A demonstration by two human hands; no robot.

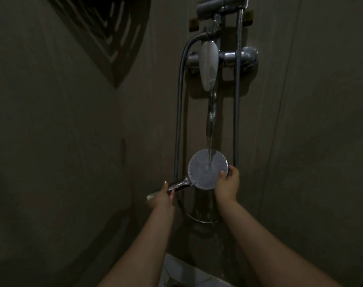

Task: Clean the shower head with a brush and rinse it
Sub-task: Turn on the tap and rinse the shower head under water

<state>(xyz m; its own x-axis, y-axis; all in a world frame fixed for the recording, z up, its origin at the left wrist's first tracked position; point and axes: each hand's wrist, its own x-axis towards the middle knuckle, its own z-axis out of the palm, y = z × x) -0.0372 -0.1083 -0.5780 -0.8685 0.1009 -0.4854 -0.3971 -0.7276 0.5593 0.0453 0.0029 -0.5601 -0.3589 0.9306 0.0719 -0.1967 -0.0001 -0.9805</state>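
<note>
The shower head point(207, 169) hangs face-up below the tap point(222, 56), right under the stream point(210, 154) that falls from the spout onto the middle of its disc. It looks light and rigid, plastic disc on a chromed handle point(179, 184), and being wet it is likely slippery (the hose point(178, 125) trailing from the handle probably tugs a little too). The sound places to hold it seem to be the handle, where a full grip fits, and the rim of the disc, not the nozzle face.

The left hand point(165, 196) is below and left of the disc, fingers curled round the handle; a pale end point(152, 196) sticks out on its far side, perhaps the brush, though it is too dim to tell. The right hand point(228, 182) is at the disc's lower right edge, pinching the rim with the thumb on the face and fingers behind, steadying it under the water.
</note>
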